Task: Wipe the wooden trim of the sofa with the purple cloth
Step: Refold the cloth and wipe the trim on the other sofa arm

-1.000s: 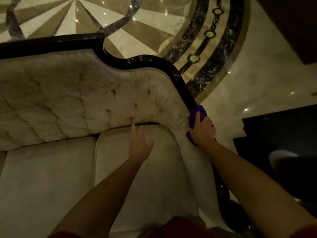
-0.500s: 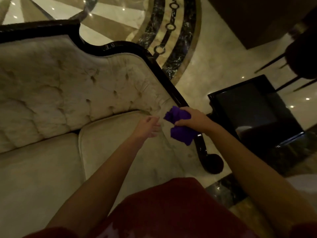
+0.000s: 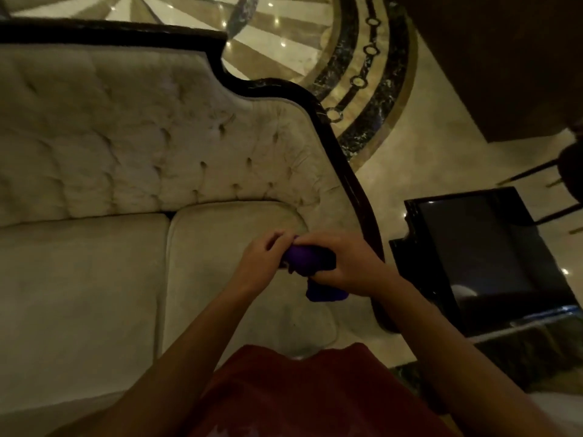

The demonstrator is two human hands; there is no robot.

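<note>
The cream tufted sofa (image 3: pixel 120 159) has dark glossy wooden trim (image 3: pixel 340 159) that runs along the top of its back and curves down the right arm. The purple cloth (image 3: pixel 303 258) is bunched over the right seat cushion, just left of the trim and off it. My right hand (image 3: pixel 344 263) grips the cloth from the right, and a fold hangs below that hand. My left hand (image 3: pixel 263 258) holds the cloth's left end with its fingers pinched on it.
A black glossy side table (image 3: pixel 479 247) stands on the floor right of the sofa arm. Polished marble floor (image 3: pixel 410 159) with a dark inlaid ring lies behind. A dark chair's legs (image 3: pixel 536 171) show at the far right. My red shirt (image 3: pixel 299 392) fills the bottom.
My right hand lifted the cloth off the trim on the sofa arm and brought it inward over the seat. My left hand came across and took hold of the cloth's other end.
</note>
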